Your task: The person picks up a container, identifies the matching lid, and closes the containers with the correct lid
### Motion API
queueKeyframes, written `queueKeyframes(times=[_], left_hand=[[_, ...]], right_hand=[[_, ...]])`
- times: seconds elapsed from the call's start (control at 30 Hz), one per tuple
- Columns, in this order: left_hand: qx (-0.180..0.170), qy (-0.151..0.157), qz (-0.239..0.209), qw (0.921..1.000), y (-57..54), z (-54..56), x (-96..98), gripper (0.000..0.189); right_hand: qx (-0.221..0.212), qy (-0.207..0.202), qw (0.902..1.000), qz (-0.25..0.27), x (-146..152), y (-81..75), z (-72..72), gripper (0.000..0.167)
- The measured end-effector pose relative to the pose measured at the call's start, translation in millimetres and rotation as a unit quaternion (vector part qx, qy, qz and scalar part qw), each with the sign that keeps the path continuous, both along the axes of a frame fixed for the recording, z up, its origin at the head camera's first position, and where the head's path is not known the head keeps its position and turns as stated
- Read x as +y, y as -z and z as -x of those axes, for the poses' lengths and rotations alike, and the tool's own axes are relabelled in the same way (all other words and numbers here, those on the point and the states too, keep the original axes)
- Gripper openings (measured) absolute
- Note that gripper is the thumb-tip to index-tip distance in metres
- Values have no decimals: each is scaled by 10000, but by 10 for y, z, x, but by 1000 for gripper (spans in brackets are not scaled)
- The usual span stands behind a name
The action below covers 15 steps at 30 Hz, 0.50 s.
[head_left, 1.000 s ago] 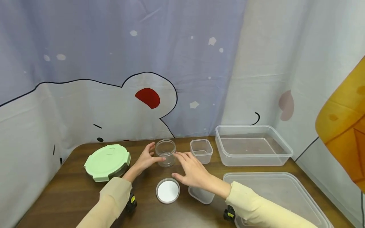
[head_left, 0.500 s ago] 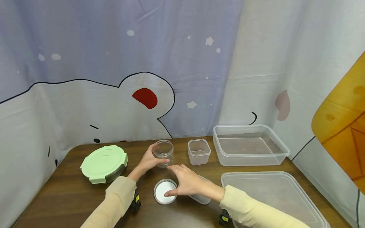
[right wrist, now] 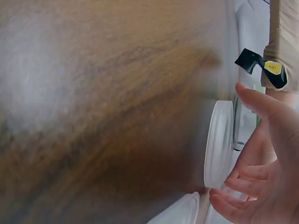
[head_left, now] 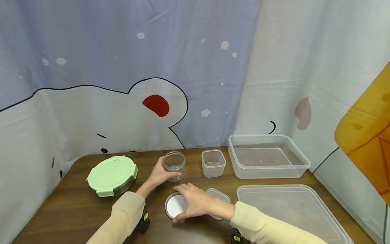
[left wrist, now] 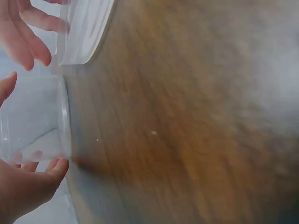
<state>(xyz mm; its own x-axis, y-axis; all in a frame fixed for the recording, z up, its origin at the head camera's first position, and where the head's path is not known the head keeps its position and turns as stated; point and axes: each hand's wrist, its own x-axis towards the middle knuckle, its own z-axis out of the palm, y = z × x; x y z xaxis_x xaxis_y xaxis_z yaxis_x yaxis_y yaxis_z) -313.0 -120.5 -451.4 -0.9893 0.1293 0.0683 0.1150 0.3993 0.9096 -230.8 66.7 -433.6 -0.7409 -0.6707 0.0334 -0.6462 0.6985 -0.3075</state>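
A clear round jar (head_left: 174, 162) stands uncapped on the wooden table, and my left hand (head_left: 159, 174) grips its side. The left wrist view shows the thumb and curled fingers on opposite sides of the jar (left wrist: 35, 112). Nearer to me lies a round lid (head_left: 174, 205) with a white inner disc. My right hand (head_left: 196, 202) is over its right part, thumb near the front edge and fingers near the back edge. In the right wrist view the fingertips are right at the lid's rim (right wrist: 218, 144), while the thumb stands off it.
Behind the right hand lies a small clear lid (head_left: 219, 195), and beyond it a small square container (head_left: 213, 166). A large clear box (head_left: 271, 172) and its flat lid (head_left: 283, 206) occupy the right side. On the left sits a glass container with a green clip lid (head_left: 112, 173).
My left hand has closed round the jar. My right hand has left the jar's side and come down toward me, over the round lid.
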Motion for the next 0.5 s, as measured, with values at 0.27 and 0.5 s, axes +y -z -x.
queueKeyframes(times=[0.27,0.5], left_hand=[[234,-52,70,9997,21,-79,-50,93],[391,-21,153,9991,38,-140,-103,91]], right_hand=[[126,-20,9997,-225,-63,32,-20,98],[278,44,9992,-296,-81,38,-35,95]])
